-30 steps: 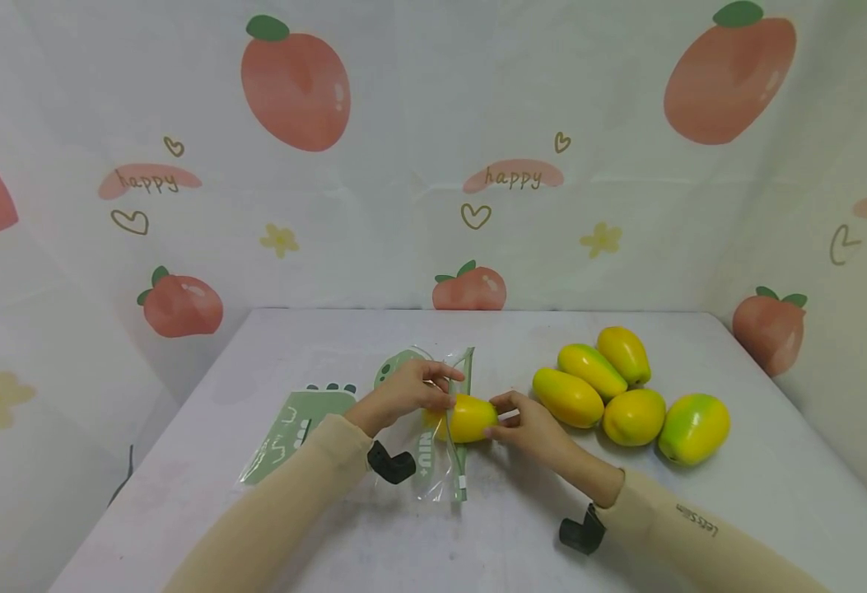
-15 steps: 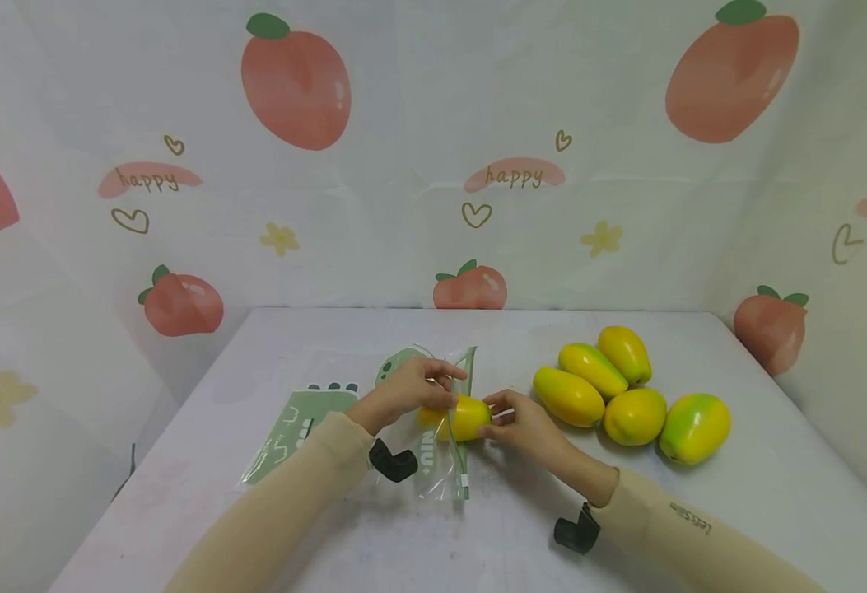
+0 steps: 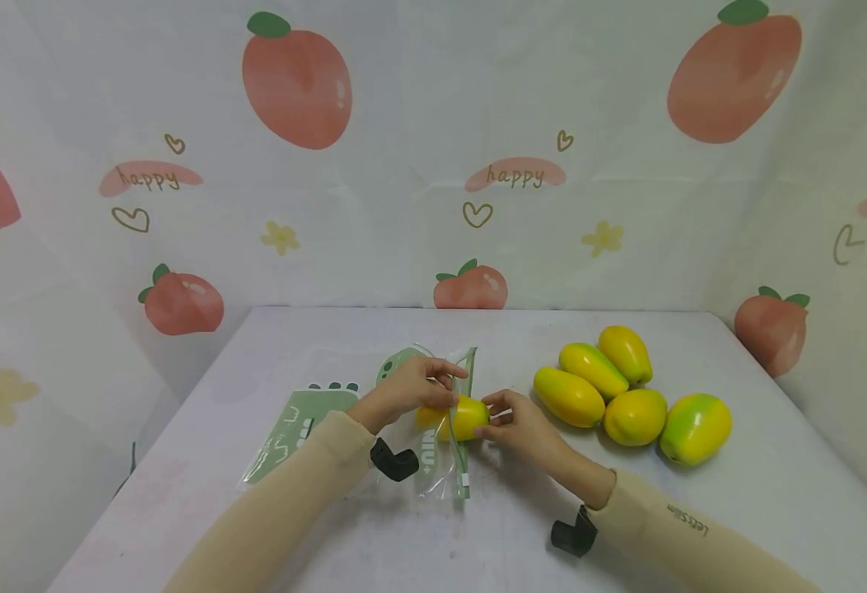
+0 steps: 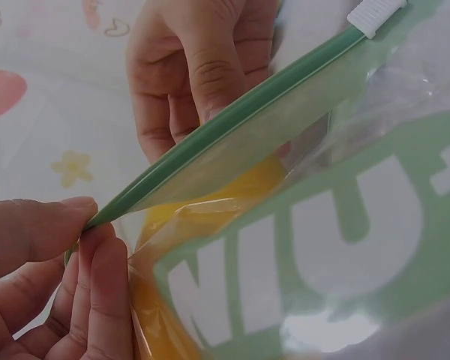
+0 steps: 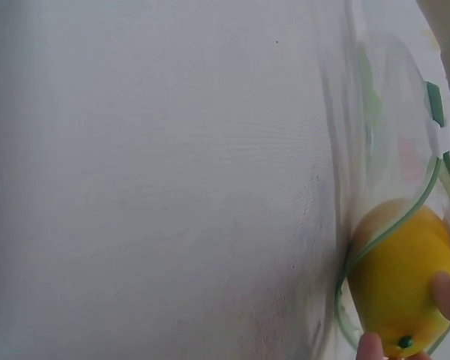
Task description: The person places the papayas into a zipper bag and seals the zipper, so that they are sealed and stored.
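A yellow mango (image 3: pixel 472 418) lies partly inside a clear zip bag (image 3: pixel 427 473) with green print, its outer end showing at the mouth. My left hand (image 3: pixel 409 390) pinches the bag's green zip edge (image 4: pixel 232 120) between thumb and fingers, lifting that side of the mouth. With thumb and fingertips, my right hand (image 3: pixel 528 427) holds the mango's outer end. In the right wrist view the mango (image 5: pixel 401 262) sits within the parted green rims, its small green stem spot facing out. A white slider (image 4: pixel 376 15) sits on the zip.
Several more yellow-green mangoes (image 3: pixel 635 417) lie grouped on the right of the white table (image 3: pixel 522 535). Another flat bag with green print (image 3: pixel 303 424) lies to the left, partly behind the left sleeve. A patterned cloth (image 3: pixel 396 107) hangs behind the table.
My right hand has moved slightly left, and the mango has slid further into the bag. The left hand keeps its pinch on the zip edge, nearly still.
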A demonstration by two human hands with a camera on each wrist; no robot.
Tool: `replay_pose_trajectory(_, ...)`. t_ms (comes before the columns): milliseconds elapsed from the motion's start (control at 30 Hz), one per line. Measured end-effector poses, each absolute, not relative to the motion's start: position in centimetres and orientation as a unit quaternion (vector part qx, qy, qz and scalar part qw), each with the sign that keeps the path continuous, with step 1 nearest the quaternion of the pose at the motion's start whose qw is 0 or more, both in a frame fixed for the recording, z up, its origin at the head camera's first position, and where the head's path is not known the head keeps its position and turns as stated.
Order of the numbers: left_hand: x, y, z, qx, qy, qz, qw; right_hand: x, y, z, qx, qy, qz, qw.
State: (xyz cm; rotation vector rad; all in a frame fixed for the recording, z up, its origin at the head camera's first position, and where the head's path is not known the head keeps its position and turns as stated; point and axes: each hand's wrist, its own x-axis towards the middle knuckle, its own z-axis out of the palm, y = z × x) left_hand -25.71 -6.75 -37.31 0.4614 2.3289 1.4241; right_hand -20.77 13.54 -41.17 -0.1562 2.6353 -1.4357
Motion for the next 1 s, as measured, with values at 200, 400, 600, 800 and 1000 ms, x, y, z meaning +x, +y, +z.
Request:
replay_pose_trajectory(200, -25.6, -6.8, -37.2, 0.167, 0.824, 0.508, 0.187, -20.5, 13.5, -41.2, -0.058, 0.872, -0.481, 0.063)
replay_pose_trajectory(400, -25.6, -6.7, -37.0, 0.163, 0.819, 0.518, 0.187, -20.5, 13.3, -41.3, -0.054, 0.867, -0.491, 0.063)
replay_pose_trajectory(600, -25.5, -6.7, -36.9, 0.162, 0.823, 0.513, 0.184, -20.4, 13.1, -41.2, -0.059, 0.866, -0.493, 0.063)
replay_pose_trajectory(800, -25.5, -6.7, -36.8, 0.165, 0.82, 0.516, 0.184, -20.4, 12.7, -41.1, -0.061, 0.868, -0.487, 0.076)
replay_pose_trajectory(1000, -25.4, -6.7, -36.6, 0.164, 0.825, 0.508, 0.185, -20.5, 12.4, -41.4, -0.066, 0.861, -0.497, 0.085)
